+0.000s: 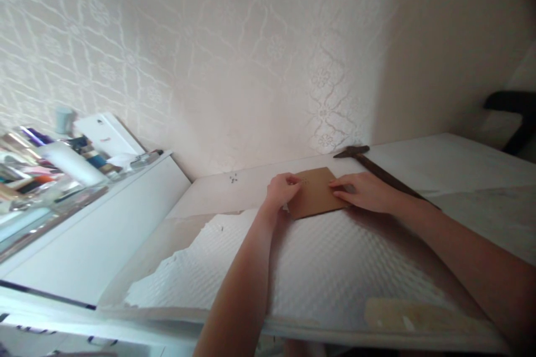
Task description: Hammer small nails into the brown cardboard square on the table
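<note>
The bench (460,167) runs white along the patterned wall (251,56), and most of its near half lies under a dimpled white sheet (335,268) with a torn edge at 9 o'clock; judged as padding that shields the surface from whatever you do on top.

At 12 o'clock on that sheet, straddling its far edge, lies a brown board (317,192), flat and turned slightly askew. Your two hands sit on it from opposite sides, which reads as bracing so it does not slide.

Your right hand (362,191) presses on the 3 o'clock edge with the fingers extended flat; it pins rather than grasps.

Your left hand (281,189) sits at the 9 o'clock corner, fingers curled nearly closed in a pinch. Something small may be held there, but you cannot tell from this view.

A hammer (377,170) lies at 1 o'clock of the board, head toward the wall, handle passing behind your right wrist; unheld, within easy reach.

A few tiny dark pieces (233,178) sit at 10 o'clock, well apart.

A cluttered shelf (62,178) stands far off at 9 o'clock.
</note>
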`<state>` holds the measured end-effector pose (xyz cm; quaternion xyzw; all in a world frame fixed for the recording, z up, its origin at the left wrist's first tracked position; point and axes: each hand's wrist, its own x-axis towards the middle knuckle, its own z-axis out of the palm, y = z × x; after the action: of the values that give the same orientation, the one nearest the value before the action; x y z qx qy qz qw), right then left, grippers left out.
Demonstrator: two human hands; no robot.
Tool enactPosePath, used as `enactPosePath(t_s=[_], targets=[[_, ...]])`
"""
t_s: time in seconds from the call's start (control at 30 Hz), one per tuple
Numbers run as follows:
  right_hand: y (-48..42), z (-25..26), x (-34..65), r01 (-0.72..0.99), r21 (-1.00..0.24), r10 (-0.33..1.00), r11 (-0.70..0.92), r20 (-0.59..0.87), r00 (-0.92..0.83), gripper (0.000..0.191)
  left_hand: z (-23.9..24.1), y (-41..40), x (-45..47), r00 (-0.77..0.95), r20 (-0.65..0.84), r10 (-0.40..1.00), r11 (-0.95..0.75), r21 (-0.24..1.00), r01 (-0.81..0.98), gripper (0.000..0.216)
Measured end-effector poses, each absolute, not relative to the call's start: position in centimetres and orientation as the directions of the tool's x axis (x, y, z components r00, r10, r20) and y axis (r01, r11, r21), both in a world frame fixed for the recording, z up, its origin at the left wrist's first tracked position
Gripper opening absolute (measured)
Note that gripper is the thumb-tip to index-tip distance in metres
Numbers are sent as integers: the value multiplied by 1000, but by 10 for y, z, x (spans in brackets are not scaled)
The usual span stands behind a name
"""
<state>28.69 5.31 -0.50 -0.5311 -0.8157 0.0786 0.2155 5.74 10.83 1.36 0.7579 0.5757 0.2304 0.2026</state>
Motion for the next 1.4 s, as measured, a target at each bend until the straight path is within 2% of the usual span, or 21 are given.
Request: enactPosePath(t_s=[0.23, 0.57, 1.4], targets=[[54, -6, 287, 823, -362, 894, 439, 273, -356, 34, 11, 109, 57, 252, 146, 957, -290, 558, 777, 21], [52, -4, 285, 828, -352, 894, 436, 276, -354, 34, 23, 105, 46, 370, 29, 929, -291, 676, 678, 44], [55, -6, 286, 822, -357, 889, 444, 288, -356, 34, 13, 109, 55, 275, 178, 945, -327, 559, 762, 16]])
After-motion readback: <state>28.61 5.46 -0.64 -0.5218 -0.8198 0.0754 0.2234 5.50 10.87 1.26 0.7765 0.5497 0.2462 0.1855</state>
